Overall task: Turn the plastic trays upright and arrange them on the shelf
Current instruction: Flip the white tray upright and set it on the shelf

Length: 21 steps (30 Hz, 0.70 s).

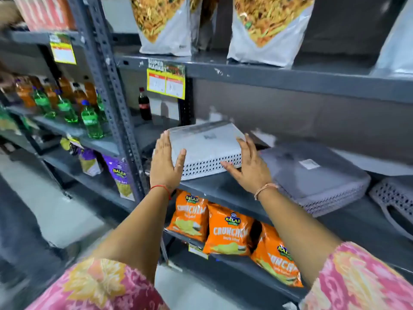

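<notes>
A white plastic tray (207, 146) with a perforated side lies upside down on the grey shelf (223, 191), near its left end. My left hand (166, 163) presses flat against the tray's left end, fingers spread. My right hand (248, 167) rests against its right front corner, fingers also spread. Neither hand is closed around it. To the right lies a stack of grey trays (312, 175), bottoms up, with a white sticker on top. Another perforated grey tray (395, 198) with a handle slot sits at the far right.
Orange chip bags (228, 233) fill the shelf below. Big snack pouches (266, 30) stand on the shelf above, with a yellow price tag (166, 82) on its edge. A cola bottle (144, 104) stands behind the slotted upright post (111, 86). Green and orange bottles (89, 119) sit on the left rack.
</notes>
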Available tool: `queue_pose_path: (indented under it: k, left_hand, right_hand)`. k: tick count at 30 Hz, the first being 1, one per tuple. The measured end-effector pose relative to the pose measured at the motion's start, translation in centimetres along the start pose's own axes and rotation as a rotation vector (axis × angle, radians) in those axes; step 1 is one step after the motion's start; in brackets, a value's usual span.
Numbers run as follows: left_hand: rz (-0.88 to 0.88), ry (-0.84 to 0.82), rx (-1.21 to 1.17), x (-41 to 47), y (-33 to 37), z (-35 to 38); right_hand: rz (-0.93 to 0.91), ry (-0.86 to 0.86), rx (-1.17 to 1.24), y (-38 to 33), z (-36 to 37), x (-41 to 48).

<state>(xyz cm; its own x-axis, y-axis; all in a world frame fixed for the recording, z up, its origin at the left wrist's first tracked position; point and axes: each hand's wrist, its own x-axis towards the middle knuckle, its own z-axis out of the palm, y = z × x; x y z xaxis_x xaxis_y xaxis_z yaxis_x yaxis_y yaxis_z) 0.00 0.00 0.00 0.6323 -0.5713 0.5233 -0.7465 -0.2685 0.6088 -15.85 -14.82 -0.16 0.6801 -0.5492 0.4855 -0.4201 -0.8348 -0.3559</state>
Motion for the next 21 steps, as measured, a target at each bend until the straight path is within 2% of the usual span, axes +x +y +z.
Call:
queue_pose_path:
  k: [2,5,8,10,15,21]
  left_hand:
    - [-0.193,0.012,-0.187,0.6,-0.9,1.2]
    - [-0.463,0.071,-0.371,1.7,-2.3,3.6]
    - [-0.613,0.168,-0.484,3.4,-4.1,5.8]
    - [-0.671,0.177,-0.493,4.1,-5.4,7.3]
    - [-0.721,0.177,-0.462,4.8,-7.1,10.6]
    - [-0.738,0.144,-0.486,4.8,-8.8,12.3]
  right_hand:
    - [0.165,-0.069,0.167,0.4,1.6,0.9]
    - [0.337,-0.046,0.367,1.1,4.3,2.4]
    - [0.500,-0.011,0.580,1.1,6.6,3.8]
    - [0.570,0.027,0.626,1.2,8.1,4.6]
    - [0.650,0.144,0.580,1.4,10.4,5.8]
    - [0.566,0.270,0.290,1.9,11.2,7.7]
